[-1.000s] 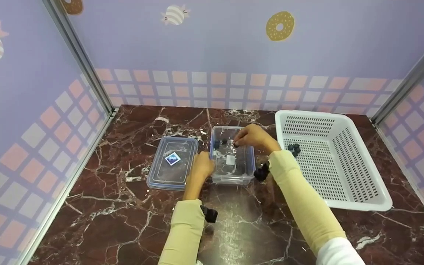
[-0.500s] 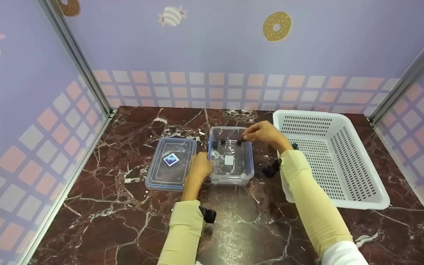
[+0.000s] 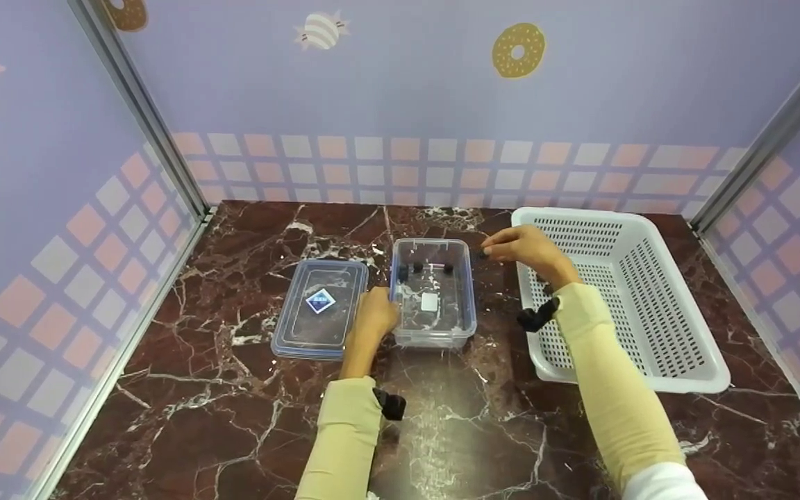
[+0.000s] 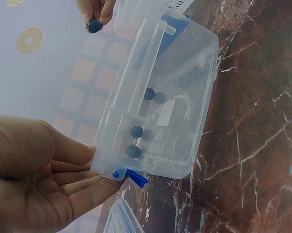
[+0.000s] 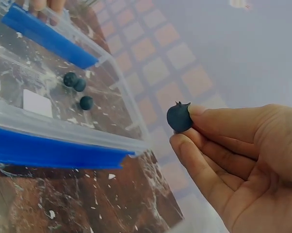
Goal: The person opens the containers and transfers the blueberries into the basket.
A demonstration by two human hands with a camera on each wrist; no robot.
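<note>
A clear plastic food container [image 3: 435, 323] with blue side clips stands without its lid. A few blueberries [image 3: 448, 269] lie in its far part, also seen as round dark berries [image 4: 136, 132] in the left wrist view. My left hand [image 3: 375, 314] grips the container's left wall, thumb on the rim and fingers beneath. My right hand [image 3: 528, 251] is in the air right of the container, near the basket's left rim. In the right wrist view its thumb and fingertips pinch one blueberry [image 5: 179, 117]; the other fingers are curled.
A clear lidded container [image 3: 320, 330] with a blue label lies left of my left hand. On the right stands a white slotted basket [image 3: 716, 371], partly covered by my right arm. Patterned walls enclose the marbled table [image 3: 233, 417] at the back and sides.
My right hand has moved right, from over the container to beyond its right side, with a blueberry in its fingertips. A blueberry now lies alone in the container's right part. My left hand keeps its grip.
</note>
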